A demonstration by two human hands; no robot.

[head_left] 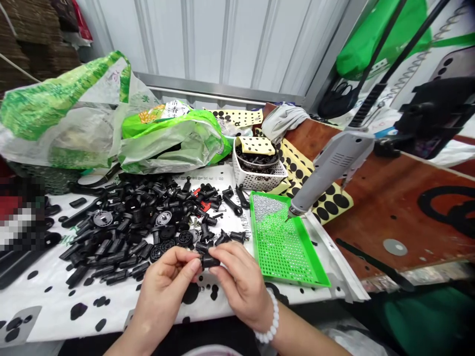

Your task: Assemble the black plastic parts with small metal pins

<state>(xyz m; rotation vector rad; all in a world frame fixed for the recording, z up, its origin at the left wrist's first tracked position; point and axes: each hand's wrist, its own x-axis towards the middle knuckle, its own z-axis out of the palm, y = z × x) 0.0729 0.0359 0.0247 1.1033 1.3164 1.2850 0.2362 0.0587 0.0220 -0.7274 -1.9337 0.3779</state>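
R hand (pixel 241 284) bare, w/ a bracelet (pixel 275 319) at the wrist: milky-white round beads, approx. same size, strung close. L hand (pixel 166 282) & both forearms (pixel 306 331) bare too from here; blk area (pixel 222 330) btwn them, can't tell if clothes.

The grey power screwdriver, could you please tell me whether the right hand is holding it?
No, the grey power screwdriver points down at the green tray, while the right hand holds a small black part.

The held part (pixel 210 261) looks smooth plastic, the tray (pixel 277 251) glossy plastic.
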